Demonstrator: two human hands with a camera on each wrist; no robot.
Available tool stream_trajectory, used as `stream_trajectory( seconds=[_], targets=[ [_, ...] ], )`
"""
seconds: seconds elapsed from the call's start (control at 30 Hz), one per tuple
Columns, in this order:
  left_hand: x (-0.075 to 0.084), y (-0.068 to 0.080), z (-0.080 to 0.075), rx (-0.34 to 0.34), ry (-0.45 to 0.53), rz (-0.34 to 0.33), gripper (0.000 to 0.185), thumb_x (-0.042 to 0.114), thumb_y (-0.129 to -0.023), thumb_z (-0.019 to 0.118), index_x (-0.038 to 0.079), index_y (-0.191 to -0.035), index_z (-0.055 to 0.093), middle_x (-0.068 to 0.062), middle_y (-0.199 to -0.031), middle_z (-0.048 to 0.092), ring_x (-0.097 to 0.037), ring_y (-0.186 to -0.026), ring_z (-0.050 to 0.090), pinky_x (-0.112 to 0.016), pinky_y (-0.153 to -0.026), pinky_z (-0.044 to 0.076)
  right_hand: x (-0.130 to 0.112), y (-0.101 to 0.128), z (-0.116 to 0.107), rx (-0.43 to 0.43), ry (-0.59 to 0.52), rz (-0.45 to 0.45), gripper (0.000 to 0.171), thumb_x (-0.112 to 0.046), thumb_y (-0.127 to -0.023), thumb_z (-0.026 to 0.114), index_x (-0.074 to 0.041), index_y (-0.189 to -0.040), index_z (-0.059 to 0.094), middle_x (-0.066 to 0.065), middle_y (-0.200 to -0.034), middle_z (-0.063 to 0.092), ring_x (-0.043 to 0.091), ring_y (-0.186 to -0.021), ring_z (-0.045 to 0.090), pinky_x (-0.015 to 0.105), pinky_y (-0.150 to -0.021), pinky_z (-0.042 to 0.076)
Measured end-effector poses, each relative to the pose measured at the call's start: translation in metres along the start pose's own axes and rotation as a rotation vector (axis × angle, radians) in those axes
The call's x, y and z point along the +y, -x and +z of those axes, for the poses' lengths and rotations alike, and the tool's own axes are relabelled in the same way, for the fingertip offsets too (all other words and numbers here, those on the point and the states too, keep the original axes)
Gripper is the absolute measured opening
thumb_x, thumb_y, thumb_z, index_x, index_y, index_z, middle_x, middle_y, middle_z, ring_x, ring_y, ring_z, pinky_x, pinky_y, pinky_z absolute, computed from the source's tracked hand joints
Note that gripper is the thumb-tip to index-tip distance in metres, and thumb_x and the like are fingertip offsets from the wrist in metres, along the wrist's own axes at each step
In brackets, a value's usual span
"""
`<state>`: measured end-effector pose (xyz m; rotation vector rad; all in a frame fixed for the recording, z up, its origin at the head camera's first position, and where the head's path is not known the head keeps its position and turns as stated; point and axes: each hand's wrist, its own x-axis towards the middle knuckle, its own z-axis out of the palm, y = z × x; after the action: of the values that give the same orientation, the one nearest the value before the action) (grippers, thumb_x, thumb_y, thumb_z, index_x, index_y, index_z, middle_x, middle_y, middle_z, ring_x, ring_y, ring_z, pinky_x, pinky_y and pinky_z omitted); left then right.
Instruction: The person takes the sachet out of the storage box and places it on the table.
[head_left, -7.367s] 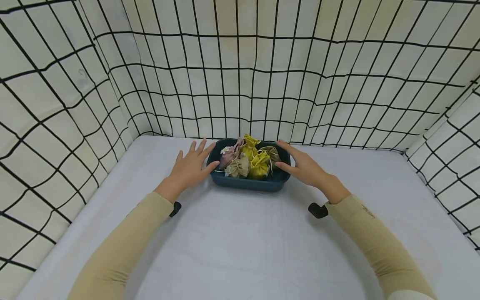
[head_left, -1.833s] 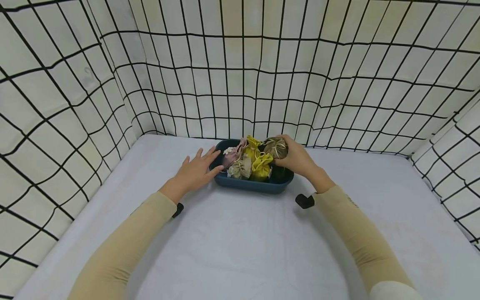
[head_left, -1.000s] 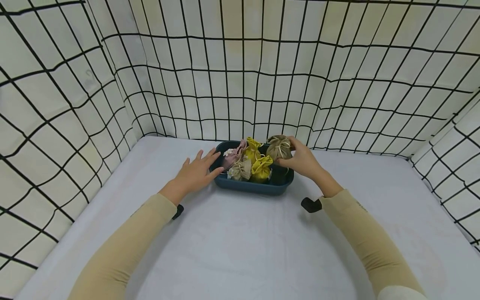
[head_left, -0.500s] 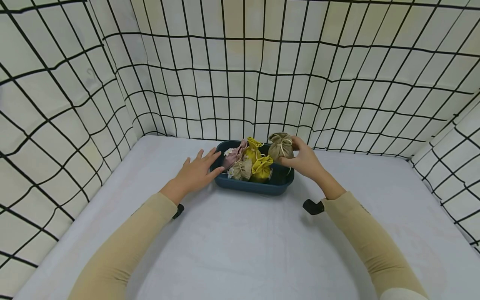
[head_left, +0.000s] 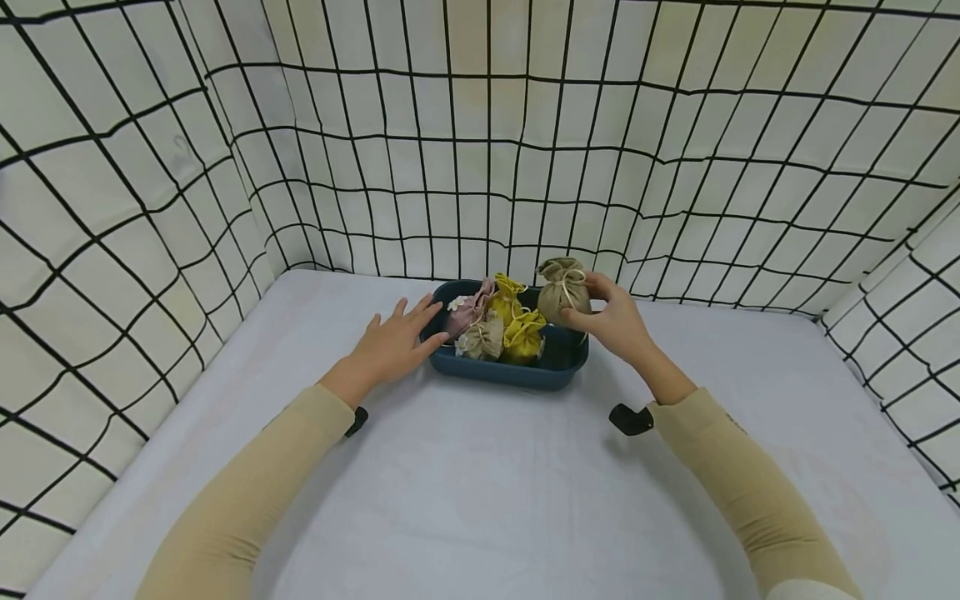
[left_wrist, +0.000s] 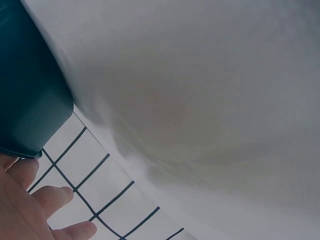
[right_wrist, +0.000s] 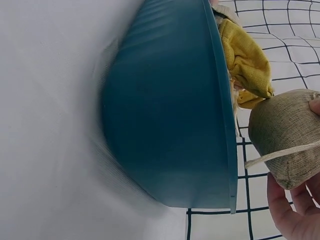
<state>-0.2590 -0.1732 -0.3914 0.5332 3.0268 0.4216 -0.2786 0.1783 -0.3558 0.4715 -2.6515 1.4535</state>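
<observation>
- Right hand (head_left: 617, 321): fingers curled round brown pouch (head_left: 561, 289), held above bin (head_left: 558, 367), right end.
- Left hand (head_left: 387, 345): fingers spread, flat against bin's left wall.
- Risk: dangling cord may snag the yellow pouches (head_left: 522, 332); a loosened grip would likely drop the pouch.

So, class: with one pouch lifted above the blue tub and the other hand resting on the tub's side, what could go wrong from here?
1. The right hand holds the brown pouch only at its side; it might slip back into the blue tub.
2. Its loose cord dangles near the yellow pouch and could snag it.
3. The left hand only rests open against the tub, so the tub may slide on the white cloth.
</observation>
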Motion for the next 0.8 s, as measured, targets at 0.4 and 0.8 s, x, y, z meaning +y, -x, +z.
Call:
stream_trajectory(
  seconds=[0.4, 0.8],
  targets=[
    [0.000, 0.000, -0.001, -0.013, -0.002, -0.007, 0.072, 0.056, -0.108, 0.039, 0.016, -0.165, 0.024, -0.007, -0.171, 0.015, -0.044, -0.154, 0.010, -0.073, -0.114, 0.013, -0.007, 0.010, -0.011, 0.010, -0.070, 0.009, 0.063, -0.020, -0.094, 0.074, -0.002, -0.149, 0.049, 0.020, -0.137, 0.058, 0.034, -0.129, 0.051, 0.052, -0.101, 0.046],
    [0.000, 0.000, -0.001, 0.000, -0.039, 0.000, 0.073, 0.055, -0.108, 0.040, 0.013, -0.166, 0.020, -0.008, -0.170, 0.017, -0.045, -0.154, 0.011, -0.074, -0.114, 0.013, -0.010, 0.019, -0.015, 0.012, -0.095, -0.049, 0.050, -0.012, -0.094, 0.073, 0.003, -0.138, 0.055, 0.019, -0.130, 0.060, 0.028, -0.124, 0.054, 0.046, -0.104, 0.044]
  ],
)
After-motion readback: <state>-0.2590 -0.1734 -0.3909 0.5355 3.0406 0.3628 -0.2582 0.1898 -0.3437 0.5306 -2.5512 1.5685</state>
